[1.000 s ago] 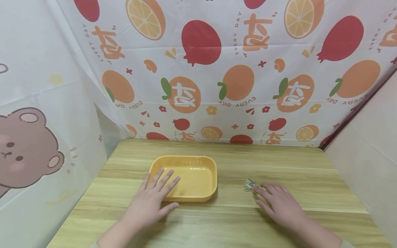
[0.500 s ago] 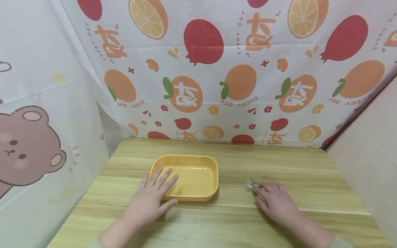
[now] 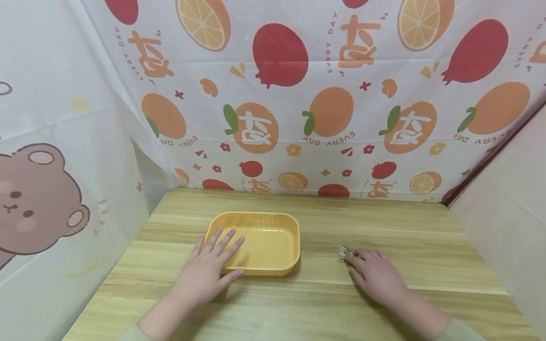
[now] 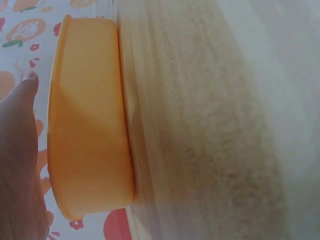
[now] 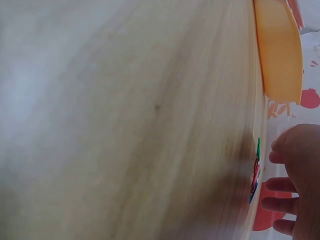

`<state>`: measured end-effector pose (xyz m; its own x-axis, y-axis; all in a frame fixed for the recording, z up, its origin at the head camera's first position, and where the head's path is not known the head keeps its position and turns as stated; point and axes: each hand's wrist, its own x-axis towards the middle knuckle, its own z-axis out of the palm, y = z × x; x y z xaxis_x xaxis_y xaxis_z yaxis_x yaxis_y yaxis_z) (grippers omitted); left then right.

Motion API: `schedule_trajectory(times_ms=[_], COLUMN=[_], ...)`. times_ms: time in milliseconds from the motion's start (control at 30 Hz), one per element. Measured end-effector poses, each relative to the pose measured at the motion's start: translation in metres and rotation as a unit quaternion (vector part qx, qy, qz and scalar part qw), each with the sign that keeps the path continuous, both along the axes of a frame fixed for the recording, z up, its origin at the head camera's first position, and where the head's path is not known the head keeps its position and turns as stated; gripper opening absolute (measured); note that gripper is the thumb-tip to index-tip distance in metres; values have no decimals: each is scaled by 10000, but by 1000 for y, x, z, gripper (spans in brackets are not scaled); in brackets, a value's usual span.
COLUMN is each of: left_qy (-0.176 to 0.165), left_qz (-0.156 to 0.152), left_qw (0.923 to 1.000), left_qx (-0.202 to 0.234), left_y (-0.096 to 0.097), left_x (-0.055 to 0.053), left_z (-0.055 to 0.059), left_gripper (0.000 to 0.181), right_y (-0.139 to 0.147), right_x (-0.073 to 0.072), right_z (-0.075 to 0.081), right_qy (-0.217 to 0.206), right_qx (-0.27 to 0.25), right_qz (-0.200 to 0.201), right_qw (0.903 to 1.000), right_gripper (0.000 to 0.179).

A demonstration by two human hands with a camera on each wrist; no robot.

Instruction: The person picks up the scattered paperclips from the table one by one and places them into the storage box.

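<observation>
Fingers of the left hand (image 3: 202,279) lie spread and straight at the near-left corner of the yellow tray (image 3: 266,251), gripping nothing, as a second ago. Those of the right hand (image 3: 379,277), loosely bent, have crept left and cover more of the paper clips (image 3: 344,252), so the work seems centred there; none shows pinched. The clips lie right of the desk (image 3: 290,312) middle, the unmoved tray left, both short of its far edge.
</observation>
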<state>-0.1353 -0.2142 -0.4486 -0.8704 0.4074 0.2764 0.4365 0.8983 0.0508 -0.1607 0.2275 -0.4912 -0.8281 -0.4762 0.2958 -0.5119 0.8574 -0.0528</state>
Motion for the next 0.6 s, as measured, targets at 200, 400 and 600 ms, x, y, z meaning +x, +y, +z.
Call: schedule_trajectory(times_ms=[200, 400, 600], left_qy=[-6, -32, -45], left_qz=[-12, 24, 60], left_qw=[10000, 10000, 9999], left_qx=[47, 57, 86], left_y=[-1, -3, -4], left_x=[-3, -6, -8], left_z=[0, -1, -1], left_gripper=[75, 73, 72], right_y=[-2, -6, -11], right_x=[-6, -12, -15], right_z=[-2, 0, -2], right_qy=[-24, -81, -86], right_qx=[51, 68, 52], right_qz=[35, 33, 65], right_qw=[10000, 9999, 9999], right_gripper=[31, 29, 23])
